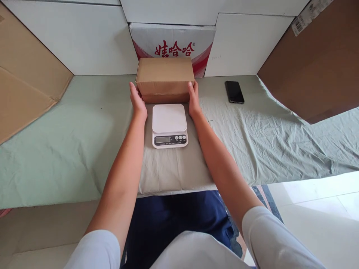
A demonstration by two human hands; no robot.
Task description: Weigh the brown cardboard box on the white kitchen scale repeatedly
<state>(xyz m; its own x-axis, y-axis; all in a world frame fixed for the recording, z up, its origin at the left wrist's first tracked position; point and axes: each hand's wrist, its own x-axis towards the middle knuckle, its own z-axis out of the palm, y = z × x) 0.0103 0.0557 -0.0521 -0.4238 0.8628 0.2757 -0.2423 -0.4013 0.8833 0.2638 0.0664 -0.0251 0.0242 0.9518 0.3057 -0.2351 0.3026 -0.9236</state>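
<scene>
Head view, looking down, forward

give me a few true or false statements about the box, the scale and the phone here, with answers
1. Both hands grip the cardboard box, left hand and right hand on opposite sides. True.
2. The box sits on the kitchen scale. False: it is behind the scale, whose platform is bare.
3. A dark phone lies to the right of the box. True.
4. The phone is in the right hand. False: it lies on the cloth, untouched.
</scene>
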